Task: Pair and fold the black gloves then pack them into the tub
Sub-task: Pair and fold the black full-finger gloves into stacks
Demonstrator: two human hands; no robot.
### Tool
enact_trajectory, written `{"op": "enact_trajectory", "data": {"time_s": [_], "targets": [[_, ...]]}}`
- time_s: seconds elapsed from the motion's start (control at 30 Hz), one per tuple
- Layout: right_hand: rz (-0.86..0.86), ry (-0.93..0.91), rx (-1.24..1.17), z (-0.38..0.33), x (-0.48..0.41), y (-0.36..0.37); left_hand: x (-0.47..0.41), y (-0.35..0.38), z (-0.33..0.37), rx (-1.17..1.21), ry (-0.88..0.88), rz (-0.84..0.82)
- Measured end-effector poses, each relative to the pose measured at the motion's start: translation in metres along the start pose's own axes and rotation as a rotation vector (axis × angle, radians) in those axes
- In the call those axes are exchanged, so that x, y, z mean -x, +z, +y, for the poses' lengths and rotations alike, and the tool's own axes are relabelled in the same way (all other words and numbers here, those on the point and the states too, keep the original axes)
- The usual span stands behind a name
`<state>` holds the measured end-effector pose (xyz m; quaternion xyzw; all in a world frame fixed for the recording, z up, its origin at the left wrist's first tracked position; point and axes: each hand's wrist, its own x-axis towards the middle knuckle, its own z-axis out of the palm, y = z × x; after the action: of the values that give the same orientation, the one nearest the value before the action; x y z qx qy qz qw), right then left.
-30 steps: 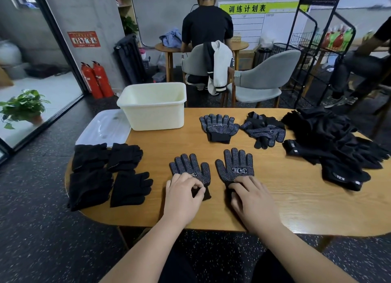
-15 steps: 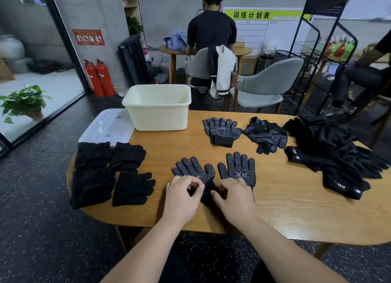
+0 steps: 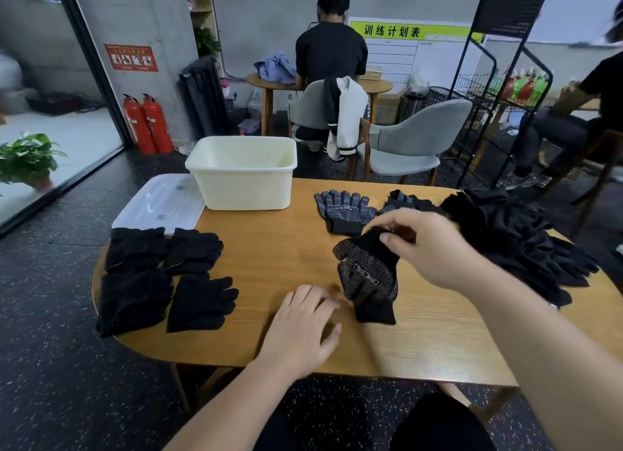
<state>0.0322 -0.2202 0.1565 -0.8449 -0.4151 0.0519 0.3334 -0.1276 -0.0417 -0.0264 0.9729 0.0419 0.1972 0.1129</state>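
My right hand (image 3: 428, 248) pinches the cuff end of a black dotted glove pair (image 3: 367, 275) and holds it raised and folded back over itself above the wooden table (image 3: 279, 258). The lower end of the pair lies on the table. My left hand (image 3: 303, 329) rests on the table just left of the pair, fingers spread flat. The cream tub (image 3: 242, 174) stands at the table's far left, nothing visible inside. Another dotted pair (image 3: 344, 207) lies flat behind my right hand.
Four plain black glove bundles (image 3: 165, 275) lie at the table's left end beside a clear lid (image 3: 161, 201). A heap of loose black gloves (image 3: 512, 234) fills the right side. Grey chairs (image 3: 404, 140), a black wire rack (image 3: 499, 89) and seated people are beyond the table.
The two dotted gloves that lay side by side are now stacked. My right hand has lifted their cuff end up and away from me, while my left hand has let go and lies flat.
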Motion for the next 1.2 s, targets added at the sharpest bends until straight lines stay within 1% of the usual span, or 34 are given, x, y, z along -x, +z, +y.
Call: {"op": "enact_trajectory", "data": {"time_s": [0.1, 0.23, 0.3, 0.37, 0.43, 0.5, 0.57, 0.67, 0.7, 0.73, 0.83, 0.93, 1.03, 1.1, 1.2], "targets": [[0.007, 0.001, 0.056, -0.003, -0.011, -0.026, -0.001, 0.000, -0.001, -0.016, 0.032, -0.033], [0.050, 0.013, 0.097, 0.011, -0.027, -0.033, -0.004, 0.000, -0.001, -0.022, 0.076, -0.117], [0.141, -0.015, 0.154, 0.020, -0.035, -0.032, -0.005, 0.000, -0.002, -0.030, 0.081, -0.164], [0.286, -0.100, 0.214, 0.025, -0.037, -0.032, -0.007, 0.001, -0.004, -0.049, 0.090, -0.207], [0.368, -0.186, 0.260, 0.030, -0.034, -0.025, -0.008, 0.001, -0.004, -0.065, 0.104, -0.246], [0.356, -0.238, 0.332, 0.040, -0.025, -0.005, -0.010, 0.000, -0.004, -0.077, 0.124, -0.271], [0.296, -0.245, 0.382, 0.056, -0.011, 0.029, -0.012, -0.002, -0.003, -0.082, 0.143, -0.301], [0.088, -0.163, 0.397, 0.083, 0.018, 0.086, -0.013, -0.002, -0.002, -0.099, 0.160, -0.350], [0.037, -0.137, 0.413, 0.091, 0.028, 0.102, -0.013, -0.002, -0.003, -0.101, 0.166, -0.361], [0.033, -0.130, 0.426, 0.098, 0.036, 0.115, -0.013, -0.001, -0.003, -0.100, 0.171, -0.367], [0.126, -0.104, 0.421, 0.107, 0.046, 0.131, -0.015, -0.001, -0.002, -0.094, 0.184, -0.374], [0.223, -0.094, 0.399, 0.107, 0.041, 0.125, -0.016, -0.002, -0.003, -0.083, 0.187, -0.382], [0.358, -0.160, 0.366, 0.106, 0.043, 0.116, -0.015, -0.001, -0.003, -0.085, 0.183, -0.375], [0.374, -0.226, 0.360, 0.109, 0.052, 0.118, -0.014, -0.001, -0.003, -0.083, 0.185, -0.365], [0.310, -0.252, 0.379, 0.118, 0.067, 0.129, -0.015, -0.001, -0.003, -0.087, 0.188, -0.365]]}}
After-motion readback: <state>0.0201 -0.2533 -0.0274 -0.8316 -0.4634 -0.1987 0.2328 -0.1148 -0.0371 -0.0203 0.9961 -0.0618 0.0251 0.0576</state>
